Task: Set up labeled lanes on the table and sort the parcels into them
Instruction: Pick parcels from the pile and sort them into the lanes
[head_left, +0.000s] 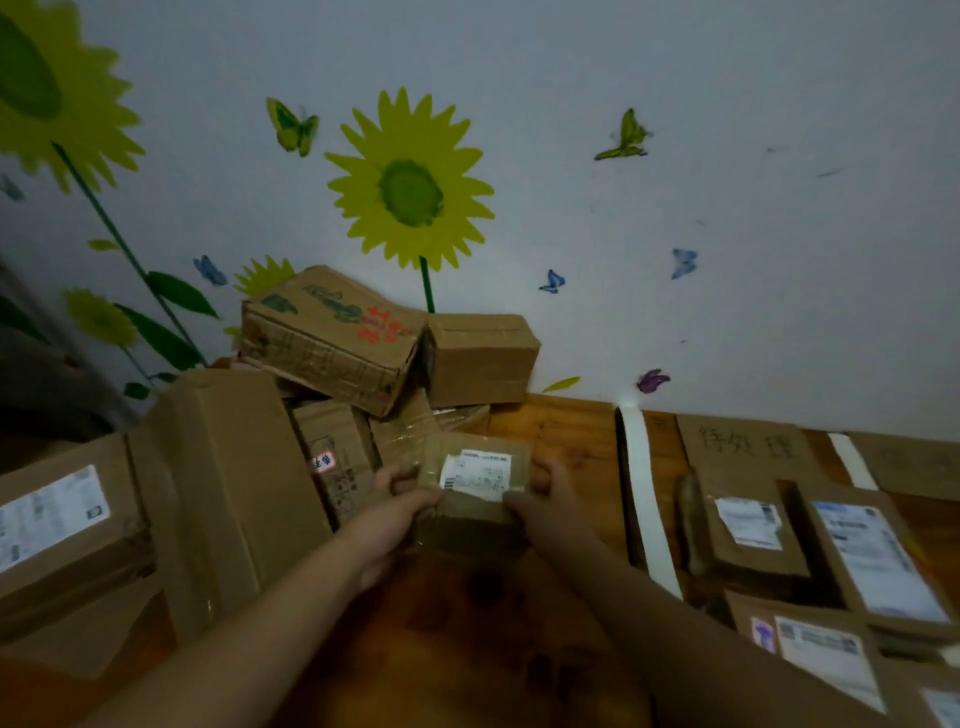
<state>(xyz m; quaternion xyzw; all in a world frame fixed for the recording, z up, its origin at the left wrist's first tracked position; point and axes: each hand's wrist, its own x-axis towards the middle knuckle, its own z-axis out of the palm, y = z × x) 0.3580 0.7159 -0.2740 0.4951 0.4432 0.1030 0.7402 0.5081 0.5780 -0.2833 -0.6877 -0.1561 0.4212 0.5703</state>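
A small brown cardboard parcel (475, 486) with a white shipping label is held over the wooden table (566, 431), label up. My left hand (397, 506) grips its left side and my right hand (545, 501) grips its right side. To the left lies a heap of unsorted cardboard parcels (332, 338). On the right, white tape strips (647, 499) mark lanes. A cardboard lane sign (748, 441) with handwritten characters lies at the far end of one lane. Several labeled parcels (748, 525) lie in that lane.
A long box (223, 493) and a large labeled box (57, 525) crowd the left side. A second tape strip (852, 460) and another cardboard sign (914, 462) lie at the far right. The wall with sunflower and butterfly stickers stands right behind the table.
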